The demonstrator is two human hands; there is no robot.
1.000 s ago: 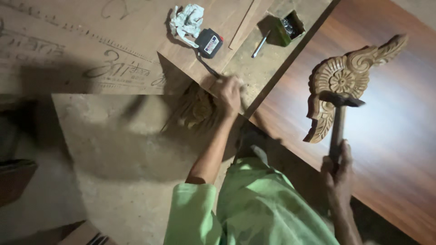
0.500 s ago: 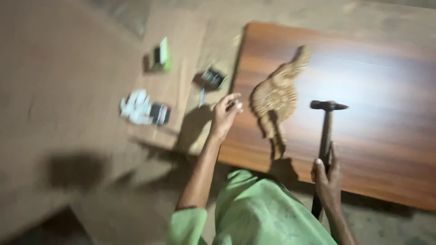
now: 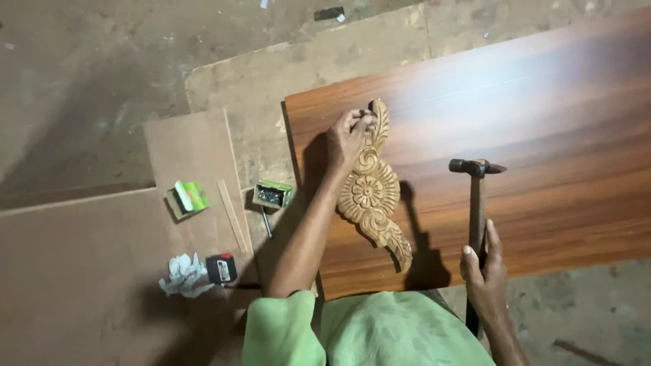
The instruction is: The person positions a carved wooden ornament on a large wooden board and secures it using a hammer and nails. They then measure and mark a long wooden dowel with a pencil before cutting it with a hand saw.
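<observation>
we have the carved wooden ornament (image 3: 371,193) laid on the brown board (image 3: 542,135), left hand (image 3: 347,139) pinching at its far end, right hand (image 3: 483,268) wrapped round the raised hammer (image 3: 477,203) (no strike landed, we judge).

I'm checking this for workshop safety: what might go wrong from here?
1. The left hand pinches at the top of the carved wooden ornament with the hammer raised in the right hand: a stray blow might hit the fingertips.
2. A miss might dent the polished board or chip the carving.
</observation>
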